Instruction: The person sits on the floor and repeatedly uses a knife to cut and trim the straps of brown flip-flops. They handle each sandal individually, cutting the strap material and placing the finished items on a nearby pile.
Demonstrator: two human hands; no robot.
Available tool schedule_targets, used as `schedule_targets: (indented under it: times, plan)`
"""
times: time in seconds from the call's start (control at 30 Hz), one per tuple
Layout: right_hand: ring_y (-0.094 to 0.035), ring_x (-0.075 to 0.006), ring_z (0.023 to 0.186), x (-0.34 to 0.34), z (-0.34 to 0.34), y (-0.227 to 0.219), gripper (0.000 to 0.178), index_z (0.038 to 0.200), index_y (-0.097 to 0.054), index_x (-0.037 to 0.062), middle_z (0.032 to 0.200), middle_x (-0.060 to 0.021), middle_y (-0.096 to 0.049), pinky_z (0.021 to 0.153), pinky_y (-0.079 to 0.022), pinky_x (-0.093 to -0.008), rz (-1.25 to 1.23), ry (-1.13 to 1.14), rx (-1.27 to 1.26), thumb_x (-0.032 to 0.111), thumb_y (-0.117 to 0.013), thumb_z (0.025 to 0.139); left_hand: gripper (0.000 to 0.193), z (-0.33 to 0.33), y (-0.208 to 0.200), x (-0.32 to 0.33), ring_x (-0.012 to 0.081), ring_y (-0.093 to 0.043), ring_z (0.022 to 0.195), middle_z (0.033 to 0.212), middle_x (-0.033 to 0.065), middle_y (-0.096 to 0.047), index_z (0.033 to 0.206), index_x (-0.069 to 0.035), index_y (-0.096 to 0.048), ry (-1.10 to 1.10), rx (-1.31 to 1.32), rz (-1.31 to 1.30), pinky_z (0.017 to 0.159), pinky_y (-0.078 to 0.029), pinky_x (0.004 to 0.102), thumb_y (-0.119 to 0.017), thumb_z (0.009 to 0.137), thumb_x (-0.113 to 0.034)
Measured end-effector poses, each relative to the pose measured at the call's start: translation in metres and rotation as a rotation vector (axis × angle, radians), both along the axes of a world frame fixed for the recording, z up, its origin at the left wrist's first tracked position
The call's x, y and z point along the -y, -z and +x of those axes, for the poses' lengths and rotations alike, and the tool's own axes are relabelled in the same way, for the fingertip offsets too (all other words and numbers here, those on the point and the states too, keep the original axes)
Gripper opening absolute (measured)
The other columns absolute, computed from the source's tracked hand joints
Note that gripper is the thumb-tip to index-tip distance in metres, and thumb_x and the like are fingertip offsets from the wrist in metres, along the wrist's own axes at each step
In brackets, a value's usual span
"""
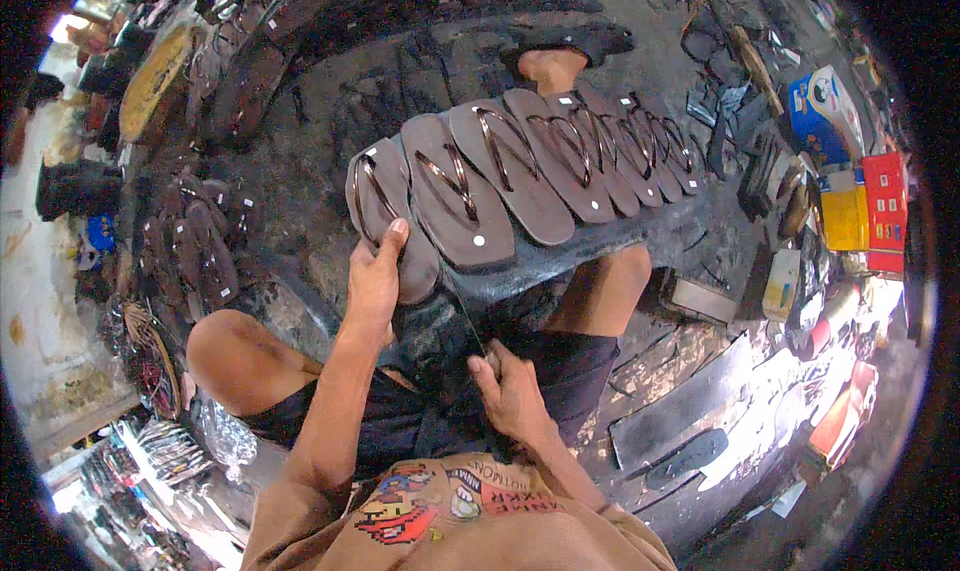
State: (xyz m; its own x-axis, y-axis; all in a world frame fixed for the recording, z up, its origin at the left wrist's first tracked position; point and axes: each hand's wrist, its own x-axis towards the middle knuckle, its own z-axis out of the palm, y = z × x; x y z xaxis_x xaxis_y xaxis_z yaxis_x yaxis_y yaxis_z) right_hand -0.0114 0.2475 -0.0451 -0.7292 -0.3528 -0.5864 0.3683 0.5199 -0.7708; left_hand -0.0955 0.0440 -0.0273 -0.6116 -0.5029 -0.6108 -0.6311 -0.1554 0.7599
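Observation:
A row of brown thong sandals [465, 231] with shiny dark straps lies side by side across a low dark work surface [540, 276] in front of me. My left hand [372, 281] grips the leftmost sandal [378, 186], thumb on top of its edge and the other fingers hidden underneath. Below the row, near my lap, my right hand [512, 389] is closed round a thin, long tool [468, 316], possibly a narrow blade. The tool's slim end reaches up toward the heel of the held sandal; whether it touches cannot be made out.
More sandals [205, 241] are heaped at the left. A blue and white box [825, 116] and a red box [885, 211] stand at the right, near dark scraps. Flat dark sheets [680, 401] lie at lower right. My bent knees [235, 361] flank the work surface.

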Motion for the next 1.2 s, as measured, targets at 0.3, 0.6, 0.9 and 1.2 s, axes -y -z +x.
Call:
schedule_targets:
  times: [0.3,0.6,0.9,1.2]
  plan:
    - [-0.065,-0.0447,0.077,0.021,-0.022,0.006,0.051,0.114,-0.062,-0.0106,0.08,-0.0289,-0.065,0.071,-0.051,-0.0476,0.034,0.079,-0.065,0.039,-0.059,0.1,0.063,0.006,0.018,0.0,0.0261,-0.06,0.116,0.128,0.0137,-0.063,0.136,0.002,-0.055,0.082,-0.11,-0.084,0.103,-0.044,0.039,-0.066,0.095,-0.045]
    - [-0.042,-0.0435,0.139,0.015,-0.058,0.123,0.061,0.147,-0.045,0.006,0.147,-0.0241,-0.049,0.116,-0.032,-0.0477,-0.024,-0.473,-0.796,0.007,-0.058,0.087,0.065,0.018,0.028,-0.004,0.0258,-0.062,0.112,0.127,0.0125,-0.064,0.136,0.004,-0.055,-0.048,-0.001,0.126,0.102,-0.046,0.0382,-0.064,0.096,-0.047]
    - [-0.044,-0.0339,0.124,0.074,-0.068,0.168,0.052,0.141,-0.05,0.0052,0.135,-0.0171,-0.05,0.103,-0.035,-0.0425,0.016,-0.131,-1.134,0.02,-0.059,0.092,0.058,0.018,0.037,0.003,0.0271,-0.065,0.113,0.126,0.0149,-0.067,0.129,0.004,-0.06,-0.151,-0.144,0.466,0.101,-0.049,0.0394,-0.063,0.097,-0.044]
    - [-0.055,-0.0216,0.091,0.092,-0.121,0.171,0.044,0.126,-0.059,0.0029,0.107,-0.011,-0.06,0.077,-0.044,-0.0344,0.07,-0.273,-0.566,0.037,-0.054,0.099,0.055,0.031,0.017,0.007,0.0259,-0.067,0.103,0.118,0.0136,-0.068,0.127,0.002,-0.062,-0.099,-0.045,0.268,0.095,-0.052,0.039,-0.062,0.097,-0.044]
